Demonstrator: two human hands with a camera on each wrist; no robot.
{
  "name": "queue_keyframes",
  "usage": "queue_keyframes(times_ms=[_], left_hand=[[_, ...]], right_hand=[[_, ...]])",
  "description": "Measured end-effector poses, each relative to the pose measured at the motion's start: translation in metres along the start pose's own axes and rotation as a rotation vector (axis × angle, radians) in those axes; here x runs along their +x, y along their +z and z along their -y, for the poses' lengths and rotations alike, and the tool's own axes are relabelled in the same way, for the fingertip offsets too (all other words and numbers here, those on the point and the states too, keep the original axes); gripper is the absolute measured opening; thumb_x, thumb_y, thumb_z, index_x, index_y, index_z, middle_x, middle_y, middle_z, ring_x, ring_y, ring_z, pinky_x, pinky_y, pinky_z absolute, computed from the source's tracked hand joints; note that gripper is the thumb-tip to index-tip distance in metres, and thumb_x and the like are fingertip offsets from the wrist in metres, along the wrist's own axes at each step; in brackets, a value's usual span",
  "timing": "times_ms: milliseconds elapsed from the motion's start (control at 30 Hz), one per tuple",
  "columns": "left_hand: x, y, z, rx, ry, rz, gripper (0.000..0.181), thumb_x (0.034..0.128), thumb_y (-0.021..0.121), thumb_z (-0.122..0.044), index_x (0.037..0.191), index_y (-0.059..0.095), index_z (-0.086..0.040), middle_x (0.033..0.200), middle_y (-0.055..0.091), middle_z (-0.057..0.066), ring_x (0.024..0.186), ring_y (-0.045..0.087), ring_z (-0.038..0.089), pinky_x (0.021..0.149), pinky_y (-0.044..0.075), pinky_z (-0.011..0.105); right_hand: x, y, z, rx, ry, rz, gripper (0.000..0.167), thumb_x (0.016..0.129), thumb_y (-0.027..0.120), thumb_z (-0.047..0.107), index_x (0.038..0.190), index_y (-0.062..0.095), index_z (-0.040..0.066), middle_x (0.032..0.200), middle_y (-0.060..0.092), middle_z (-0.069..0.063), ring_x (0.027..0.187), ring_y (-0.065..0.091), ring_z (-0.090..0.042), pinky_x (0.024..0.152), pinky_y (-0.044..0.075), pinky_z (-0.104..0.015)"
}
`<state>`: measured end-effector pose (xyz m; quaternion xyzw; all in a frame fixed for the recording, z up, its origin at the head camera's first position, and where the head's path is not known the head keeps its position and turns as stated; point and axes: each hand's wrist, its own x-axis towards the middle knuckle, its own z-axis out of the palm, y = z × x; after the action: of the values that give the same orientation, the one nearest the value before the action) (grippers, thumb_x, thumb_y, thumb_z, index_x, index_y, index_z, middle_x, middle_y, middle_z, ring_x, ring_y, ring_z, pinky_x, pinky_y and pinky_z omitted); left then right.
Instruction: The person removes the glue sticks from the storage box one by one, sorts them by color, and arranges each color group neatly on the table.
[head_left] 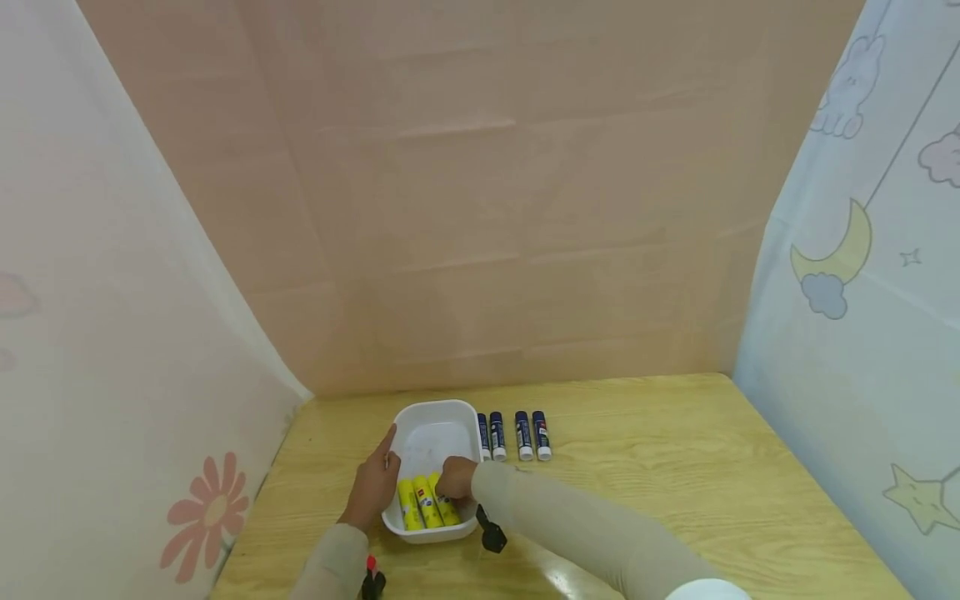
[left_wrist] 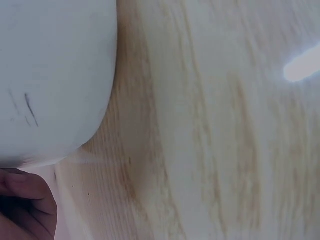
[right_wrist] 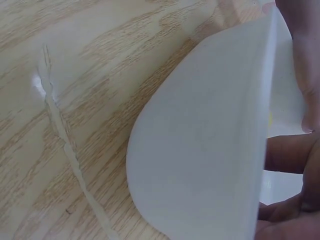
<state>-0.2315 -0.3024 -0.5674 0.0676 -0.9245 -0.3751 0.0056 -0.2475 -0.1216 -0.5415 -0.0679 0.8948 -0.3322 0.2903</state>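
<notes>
A white plastic tray (head_left: 433, 410) sits on the table, with three yellow glue sticks (head_left: 426, 502) side by side at its near end. My left hand (head_left: 376, 483) grips the tray's left rim, index finger pointing along the edge. In the left wrist view, curled fingers (left_wrist: 30, 192) touch the tray wall (left_wrist: 55, 75). Reaching over the right rim, my right hand (head_left: 456, 477) has its fingers curled at the upper end of the rightmost yellow stick and partly covers it. The tray's side wall (right_wrist: 200, 140) hides the fingertips in the right wrist view.
Several dark blue glue sticks with white ends (head_left: 523, 436) lie just right of the tray, the leftmost partly behind its rim. The wooden table (head_left: 660, 467) extends to the right. A brown backdrop (head_left: 487, 250) rises behind, with patterned cloth (head_left: 847, 333) at the sides.
</notes>
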Motion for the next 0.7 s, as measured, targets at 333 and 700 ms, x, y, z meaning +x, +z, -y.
queue_keyframes(times_ms=[333, 700], left_hand=[[0.0025, -0.0013, -0.0019, 0.015, -0.023, 0.008, 0.055, 0.1032, 0.036, -0.028, 0.156, 0.023, -0.024, 0.145, 0.044, 0.020, 0.095, 0.055, 0.024, 0.096, 0.043, 0.054], [0.0021, -0.0003, -0.0015, 0.008, -0.042, 0.020, 0.055, 0.1035, 0.035, -0.030, 0.157, 0.021, -0.026, 0.149, 0.039, 0.020, 0.104, 0.055, 0.028, 0.098, 0.041, 0.054]], right_hand=[[0.0027, 0.0001, 0.0018, 0.052, 0.011, 0.003, 0.014, 0.089, 0.067, 0.013, 0.093, 0.063, 0.000, 0.078, 0.060, -0.009, 0.066, 0.062, -0.021, 0.065, 0.054, -0.035], [-0.0065, -0.0044, 0.0020, 0.081, -0.024, 0.012, 0.018, 0.090, 0.067, 0.016, 0.100, 0.064, 0.000, 0.081, 0.061, -0.007, 0.072, 0.062, -0.020, 0.071, 0.054, -0.037]])
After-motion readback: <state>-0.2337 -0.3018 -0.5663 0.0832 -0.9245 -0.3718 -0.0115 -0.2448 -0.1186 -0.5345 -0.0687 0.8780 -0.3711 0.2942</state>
